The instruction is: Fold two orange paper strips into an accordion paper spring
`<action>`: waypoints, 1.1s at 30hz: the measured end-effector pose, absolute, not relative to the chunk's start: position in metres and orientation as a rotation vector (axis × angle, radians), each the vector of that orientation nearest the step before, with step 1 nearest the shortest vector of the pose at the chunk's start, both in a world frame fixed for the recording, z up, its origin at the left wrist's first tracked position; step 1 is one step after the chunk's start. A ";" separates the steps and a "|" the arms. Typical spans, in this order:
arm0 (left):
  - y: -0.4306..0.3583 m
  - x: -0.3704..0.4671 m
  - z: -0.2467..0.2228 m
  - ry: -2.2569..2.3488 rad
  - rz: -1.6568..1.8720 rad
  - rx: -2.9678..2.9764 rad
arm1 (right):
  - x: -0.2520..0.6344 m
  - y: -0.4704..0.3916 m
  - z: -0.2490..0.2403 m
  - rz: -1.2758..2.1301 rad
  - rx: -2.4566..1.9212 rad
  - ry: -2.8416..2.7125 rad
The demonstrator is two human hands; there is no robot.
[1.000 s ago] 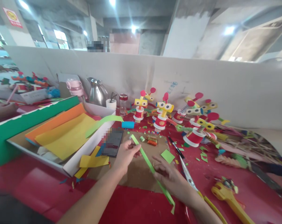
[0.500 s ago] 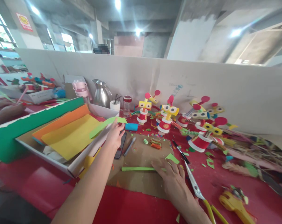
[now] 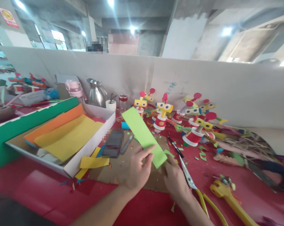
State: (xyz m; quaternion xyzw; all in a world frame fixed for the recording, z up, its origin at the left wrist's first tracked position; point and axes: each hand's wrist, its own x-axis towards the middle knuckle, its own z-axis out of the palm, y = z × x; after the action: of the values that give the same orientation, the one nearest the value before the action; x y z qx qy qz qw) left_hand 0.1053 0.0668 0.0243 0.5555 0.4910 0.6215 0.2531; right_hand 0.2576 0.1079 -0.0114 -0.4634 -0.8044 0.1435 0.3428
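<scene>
A light green paper strip point(image 3: 145, 136) is raised at a slant above the brown cardboard point(image 3: 123, 179). My left hand point(image 3: 140, 166) is closed at the strip's left edge, index finger laid across the paper. At its lower right end, my right hand point(image 3: 176, 175) pinches the paper's corner, its fingertips partly behind it. Scissors with yellow handles point(image 3: 191, 182) lie just right of my right hand, below a black pen point(image 3: 175, 146). A grey marker point(image 3: 126, 144) rests on the cardboard beside a phone point(image 3: 113, 143).
At the left stands a white box point(image 3: 94, 141) holding orange and yellow paper. Paper-cup figures point(image 3: 160, 122) line the back, near a steel jug point(image 3: 96, 94) and a glass jar point(image 3: 123, 103). A yellow tool point(image 3: 228, 197) lies at the right. Another person's hand point(image 3: 2, 116) shows far left.
My left hand has come from the box side to the middle with the green strip. My right hand has lifted from the cardboard and taken the strip's lower end. The view has shifted slightly right.
</scene>
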 end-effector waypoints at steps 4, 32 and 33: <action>0.064 0.109 0.010 1.492 1.557 1.442 | 0.257 0.105 0.000 1.246 -1.014 -1.523; 0.063 0.092 0.018 1.549 1.095 2.383 | 0.270 0.116 -0.004 1.448 -1.197 -1.733; 0.061 0.100 0.014 1.579 0.896 2.424 | 0.268 0.116 -0.007 1.383 -1.200 -1.812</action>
State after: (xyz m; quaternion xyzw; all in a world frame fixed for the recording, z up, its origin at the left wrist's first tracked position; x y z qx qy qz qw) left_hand 0.1003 0.0614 0.0136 0.7991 0.5206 0.2954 0.0566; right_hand 0.2682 0.1160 -0.0067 -0.4473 -0.6755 0.5157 0.2789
